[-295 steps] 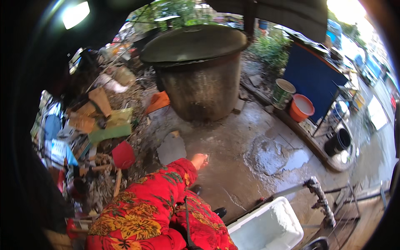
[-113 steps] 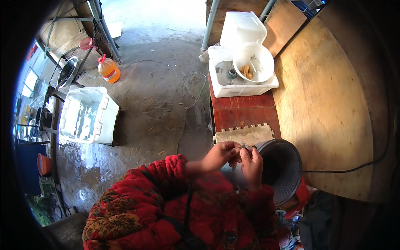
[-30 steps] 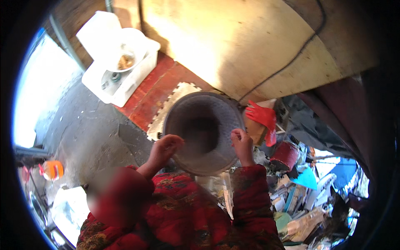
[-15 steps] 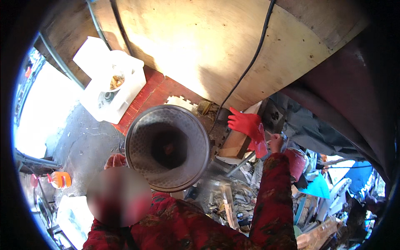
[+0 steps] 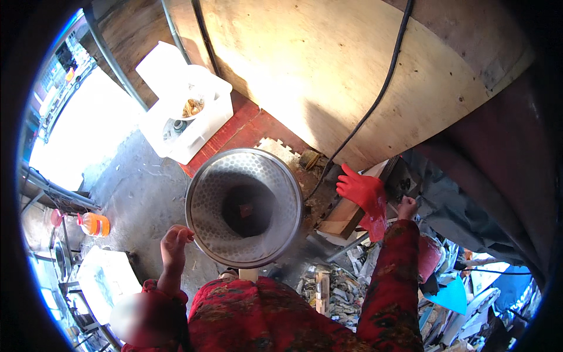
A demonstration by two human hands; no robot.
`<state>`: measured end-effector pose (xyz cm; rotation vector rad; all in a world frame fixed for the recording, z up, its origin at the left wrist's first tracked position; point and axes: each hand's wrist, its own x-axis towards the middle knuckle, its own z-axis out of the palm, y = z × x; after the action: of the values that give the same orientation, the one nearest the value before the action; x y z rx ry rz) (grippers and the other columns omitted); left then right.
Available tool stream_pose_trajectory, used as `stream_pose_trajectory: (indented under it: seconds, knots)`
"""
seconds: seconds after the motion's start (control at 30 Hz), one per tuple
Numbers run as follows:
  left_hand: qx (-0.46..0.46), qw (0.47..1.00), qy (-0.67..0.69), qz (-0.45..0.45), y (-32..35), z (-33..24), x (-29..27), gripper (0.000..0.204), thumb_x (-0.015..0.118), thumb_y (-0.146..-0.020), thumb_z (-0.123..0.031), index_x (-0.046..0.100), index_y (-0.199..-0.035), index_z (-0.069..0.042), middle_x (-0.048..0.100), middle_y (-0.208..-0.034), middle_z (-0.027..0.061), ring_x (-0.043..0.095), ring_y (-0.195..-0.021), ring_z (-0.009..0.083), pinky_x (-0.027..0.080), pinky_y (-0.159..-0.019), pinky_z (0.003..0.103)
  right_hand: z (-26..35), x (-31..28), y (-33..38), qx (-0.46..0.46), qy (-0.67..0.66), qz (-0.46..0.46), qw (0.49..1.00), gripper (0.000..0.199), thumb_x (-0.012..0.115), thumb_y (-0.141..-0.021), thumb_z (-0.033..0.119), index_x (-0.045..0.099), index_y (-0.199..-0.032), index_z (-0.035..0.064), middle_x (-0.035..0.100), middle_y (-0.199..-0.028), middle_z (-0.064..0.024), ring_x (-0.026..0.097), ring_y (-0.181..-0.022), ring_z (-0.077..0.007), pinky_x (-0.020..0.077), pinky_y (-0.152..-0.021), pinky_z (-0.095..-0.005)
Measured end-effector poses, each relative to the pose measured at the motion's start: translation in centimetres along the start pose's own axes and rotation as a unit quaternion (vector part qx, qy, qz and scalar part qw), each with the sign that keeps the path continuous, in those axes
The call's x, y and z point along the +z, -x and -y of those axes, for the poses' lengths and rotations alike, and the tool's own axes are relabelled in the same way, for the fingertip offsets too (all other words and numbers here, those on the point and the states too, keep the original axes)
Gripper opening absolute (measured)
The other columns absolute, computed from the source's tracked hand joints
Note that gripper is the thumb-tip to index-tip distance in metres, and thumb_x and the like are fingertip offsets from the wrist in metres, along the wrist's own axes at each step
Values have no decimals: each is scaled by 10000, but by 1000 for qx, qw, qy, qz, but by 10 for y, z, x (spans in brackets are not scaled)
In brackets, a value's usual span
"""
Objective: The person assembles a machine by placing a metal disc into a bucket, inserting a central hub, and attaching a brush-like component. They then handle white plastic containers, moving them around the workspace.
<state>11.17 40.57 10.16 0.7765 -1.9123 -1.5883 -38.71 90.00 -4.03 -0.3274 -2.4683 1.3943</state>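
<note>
My sleeve (image 5: pixel 388 287) is matt cloth; I see dimpled, shiny metal in the drum (image 5: pixel 280 220), glossy plastic on the glove (image 5: pixel 365 193), smooth wood in the panel (image 5: pixel 358 76).

Tub (image 5: pixel 206 188) open above, glove (image 5: pixel 365 195) beside right hand (image 5: pixel 407 207)

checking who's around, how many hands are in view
2: the left hand, left of the drum, and the right hand, just right of the red glove.

Red glove (image 5: pixel 365 193), dotted grey drum (image 5: pixel 206 196)
</note>
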Motion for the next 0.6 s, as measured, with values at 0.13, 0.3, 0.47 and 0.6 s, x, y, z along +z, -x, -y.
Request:
stream_pose_trajectory:
  seconds: [0.13,0.3,0.47,0.6]
  knots:
    - [-38,999,24,26,-6,4,14,270,518,-925,-216,605,-804,9,569,-784,47,529,-714,113,427,-675,241,77,-14,41,41,-126,126,983,152,593,-856,139,553,-961,37,560,-787,-32,508,-542,-99,458,-492,-238]
    - [-91,980,75,159,-18,0,40,167,563,-900,-169,589,-943,-10,612,-876,37,567,-811,112,468,-762,267,197,0,151,-67,-87,339,935,149,562,-880,139,578,-970,22,571,-766,-14,536,-597,-77,460,-560,-222]
    - [-93,952,97,276,-38,-4,64,205,601,-873,-133,571,-1034,-8,617,-927,51,577,-845,112,473,-734,246,270,33,257,-122,-74,494,858,101,565,-862,79,583,-942,21,568,-733,-6,550,-610,-75,462,-566,-221]
    - [-148,932,158,292,-60,-2,75,230,600,-872,-154,565,-1043,-3,617,-869,44,575,-777,108,468,-661,240,293,68,316,-102,-42,570,814,94,572,-857,85,584,-921,17,572,-741,-15,543,-598,-73,461,-540,-217]
